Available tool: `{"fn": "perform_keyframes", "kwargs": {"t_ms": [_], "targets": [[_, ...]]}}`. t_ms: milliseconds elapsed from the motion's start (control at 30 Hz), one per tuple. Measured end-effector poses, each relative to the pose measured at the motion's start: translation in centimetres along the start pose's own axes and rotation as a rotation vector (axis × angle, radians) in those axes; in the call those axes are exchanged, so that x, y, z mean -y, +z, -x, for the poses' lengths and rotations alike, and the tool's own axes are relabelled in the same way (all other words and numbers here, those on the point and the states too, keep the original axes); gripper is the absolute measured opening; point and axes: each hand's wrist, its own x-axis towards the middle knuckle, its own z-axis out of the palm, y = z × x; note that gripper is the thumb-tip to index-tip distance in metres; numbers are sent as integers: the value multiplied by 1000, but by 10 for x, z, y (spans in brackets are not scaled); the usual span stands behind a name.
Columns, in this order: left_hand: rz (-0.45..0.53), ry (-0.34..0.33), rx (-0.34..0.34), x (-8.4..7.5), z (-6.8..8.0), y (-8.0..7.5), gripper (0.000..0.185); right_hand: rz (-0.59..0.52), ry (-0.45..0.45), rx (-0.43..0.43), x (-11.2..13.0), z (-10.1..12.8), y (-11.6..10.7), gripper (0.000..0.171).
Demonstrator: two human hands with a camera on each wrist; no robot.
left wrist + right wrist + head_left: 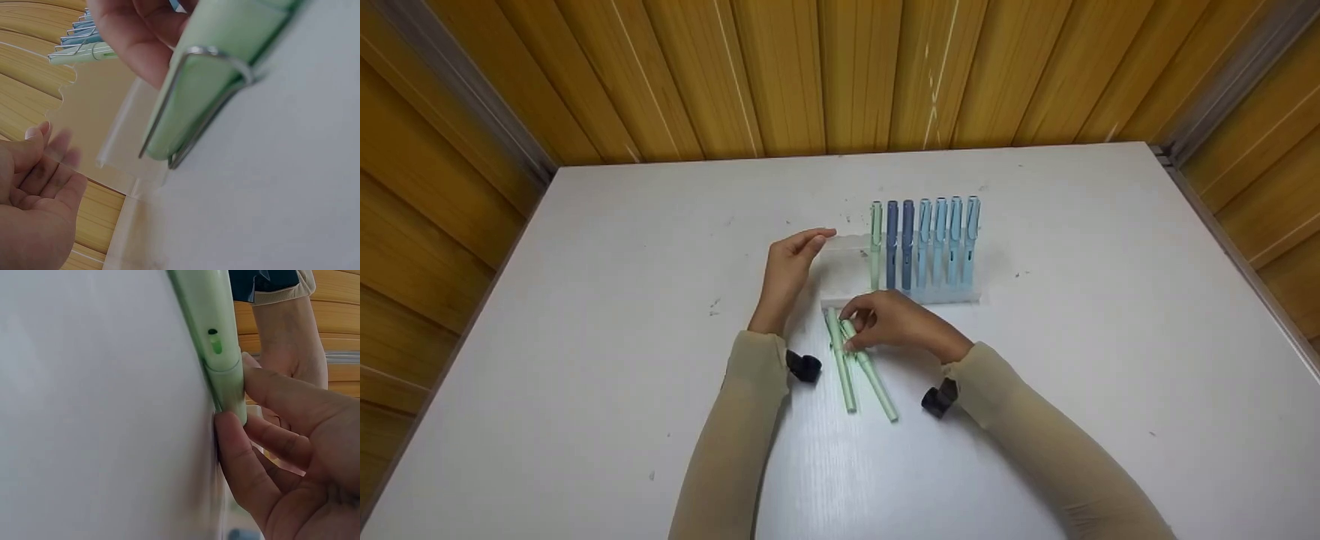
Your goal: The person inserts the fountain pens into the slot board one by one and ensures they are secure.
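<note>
Right hand [896, 322] grip pinches pale green pen [870, 371], capped, metal clip, flat on tabletop [585, 315]. Left hand [787, 274] grip relaxed, fingertips on clear pen rack [847, 244].

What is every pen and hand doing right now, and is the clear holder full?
Clear holder: upright on the table, part full, its left slots free.
Pens in the holder: seven, standing upright, caps on.
Two green pens: lying side by side on the white table.
Right hand: fingers curled, pinching one green pen's end.
Left hand: fingers straight, touching the holder's left end.
</note>
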Motion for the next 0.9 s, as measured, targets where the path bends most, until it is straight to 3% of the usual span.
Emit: {"fn": "perform_keyframes", "kwargs": {"t_ms": [533, 900], "targets": [[8, 34, 3, 1, 0, 0, 28, -95, -24, 35, -9, 1, -4, 31], [14, 49, 8, 2, 1, 0, 29, -143, 28, 85, -14, 0, -10, 33]]}}
